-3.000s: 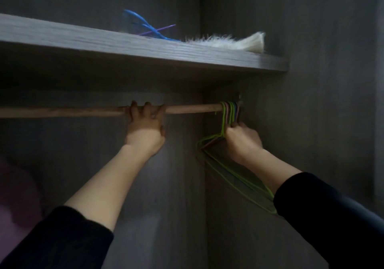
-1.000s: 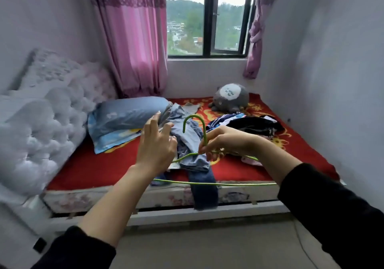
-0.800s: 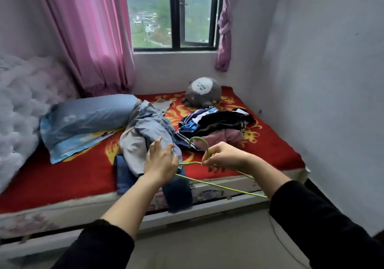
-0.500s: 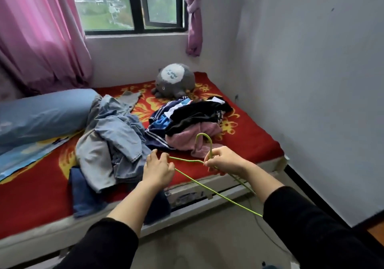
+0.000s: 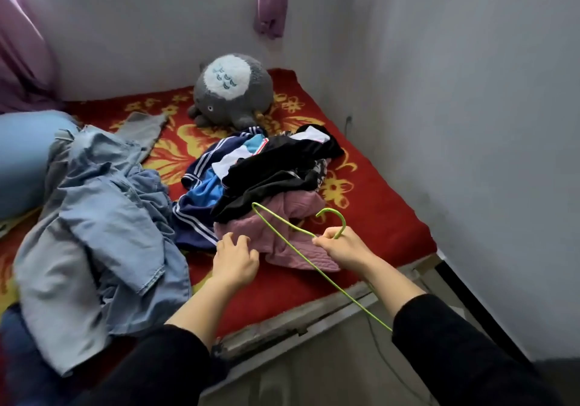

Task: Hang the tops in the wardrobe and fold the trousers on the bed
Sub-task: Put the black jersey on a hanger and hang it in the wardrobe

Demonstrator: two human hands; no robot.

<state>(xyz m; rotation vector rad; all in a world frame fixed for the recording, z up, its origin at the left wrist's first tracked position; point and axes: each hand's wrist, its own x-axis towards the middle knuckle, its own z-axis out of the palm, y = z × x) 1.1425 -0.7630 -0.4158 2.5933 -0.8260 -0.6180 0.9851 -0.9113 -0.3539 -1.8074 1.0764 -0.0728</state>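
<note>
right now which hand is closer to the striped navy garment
Left. The left hand hovers open just beside the striped navy garment, at its near edge. The right hand, gripping the green hanger, sits farther right over the pink top.

We see a round grey plush toy with a white patch (image 5: 231, 90) lying at the far end of the red blanket with yellow flowers (image 5: 370, 204). A pale blue pillow (image 5: 22, 160) rests at the left edge. Pink curtains (image 5: 18, 54) hang left, a purple curtain end (image 5: 271, 3) hangs near the grey wall (image 5: 470, 91).
</note>
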